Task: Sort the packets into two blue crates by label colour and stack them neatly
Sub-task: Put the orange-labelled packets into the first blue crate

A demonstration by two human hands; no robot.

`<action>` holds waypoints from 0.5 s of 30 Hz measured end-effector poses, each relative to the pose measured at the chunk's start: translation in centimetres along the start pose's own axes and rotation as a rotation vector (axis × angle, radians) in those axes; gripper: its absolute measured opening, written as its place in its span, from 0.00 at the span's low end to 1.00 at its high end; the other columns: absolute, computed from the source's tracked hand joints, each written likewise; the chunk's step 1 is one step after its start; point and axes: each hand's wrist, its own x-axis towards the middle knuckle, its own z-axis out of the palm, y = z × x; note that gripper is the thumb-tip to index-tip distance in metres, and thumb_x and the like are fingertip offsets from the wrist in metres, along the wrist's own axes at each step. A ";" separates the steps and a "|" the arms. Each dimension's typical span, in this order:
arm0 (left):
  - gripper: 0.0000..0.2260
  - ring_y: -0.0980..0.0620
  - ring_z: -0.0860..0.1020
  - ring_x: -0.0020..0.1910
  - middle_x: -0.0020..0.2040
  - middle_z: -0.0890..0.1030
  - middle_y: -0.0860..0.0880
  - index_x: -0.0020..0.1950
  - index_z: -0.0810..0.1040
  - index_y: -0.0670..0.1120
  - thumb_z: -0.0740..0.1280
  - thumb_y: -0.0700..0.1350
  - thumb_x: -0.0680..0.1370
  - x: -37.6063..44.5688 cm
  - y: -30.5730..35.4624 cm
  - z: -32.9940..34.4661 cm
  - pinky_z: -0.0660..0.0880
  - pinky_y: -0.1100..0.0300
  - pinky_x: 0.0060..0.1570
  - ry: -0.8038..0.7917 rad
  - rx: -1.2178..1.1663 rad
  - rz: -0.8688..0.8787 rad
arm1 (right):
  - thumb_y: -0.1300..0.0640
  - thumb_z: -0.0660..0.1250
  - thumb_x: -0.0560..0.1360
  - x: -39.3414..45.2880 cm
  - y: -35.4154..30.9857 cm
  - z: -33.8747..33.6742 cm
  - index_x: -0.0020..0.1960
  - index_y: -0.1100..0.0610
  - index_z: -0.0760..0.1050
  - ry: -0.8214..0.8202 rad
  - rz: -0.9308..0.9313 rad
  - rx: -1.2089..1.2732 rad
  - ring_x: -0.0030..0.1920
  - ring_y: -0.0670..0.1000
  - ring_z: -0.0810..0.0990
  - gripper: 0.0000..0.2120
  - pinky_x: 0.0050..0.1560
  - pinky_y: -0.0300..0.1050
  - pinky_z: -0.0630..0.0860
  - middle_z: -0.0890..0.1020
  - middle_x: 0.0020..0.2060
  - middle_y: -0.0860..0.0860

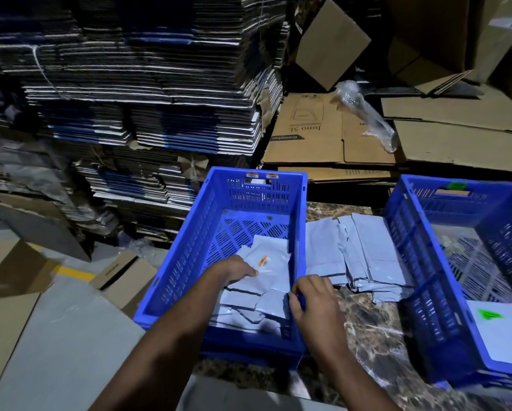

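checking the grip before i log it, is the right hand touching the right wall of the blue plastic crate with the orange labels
Touching. The head view shows the right hand with fingers curled over the right wall of the orange-labelled blue plastic crate.

Bare forearms, sleeveless, two hands

left hand (236,269) on packets (263,280) | right hand (314,298) grips left crate (189,247) rim
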 end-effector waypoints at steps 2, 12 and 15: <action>0.27 0.48 0.72 0.39 0.45 0.77 0.44 0.67 0.71 0.38 0.73 0.50 0.74 -0.4 -0.4 -0.9 0.68 0.57 0.40 0.000 -0.088 -0.016 | 0.61 0.71 0.73 0.0 0.1 0.1 0.43 0.52 0.71 0.002 -0.003 0.004 0.45 0.49 0.67 0.09 0.44 0.40 0.64 0.73 0.42 0.45; 0.21 0.52 0.66 0.27 0.30 0.73 0.49 0.52 0.78 0.44 0.64 0.39 0.59 -6.4 2.0 -8.8 0.59 0.63 0.28 -0.009 0.279 0.143 | 0.60 0.69 0.75 -0.1 0.1 0.3 0.43 0.53 0.71 -0.005 0.015 0.035 0.45 0.49 0.67 0.07 0.44 0.45 0.69 0.72 0.41 0.45; 0.31 0.50 0.71 0.34 0.49 0.79 0.44 0.72 0.68 0.50 0.64 0.37 0.68 -6.8 1.8 -5.8 0.62 0.63 0.29 -0.110 0.631 0.072 | 0.60 0.68 0.75 -0.1 0.1 0.4 0.43 0.53 0.71 -0.011 0.019 0.033 0.45 0.49 0.66 0.07 0.44 0.44 0.69 0.72 0.41 0.45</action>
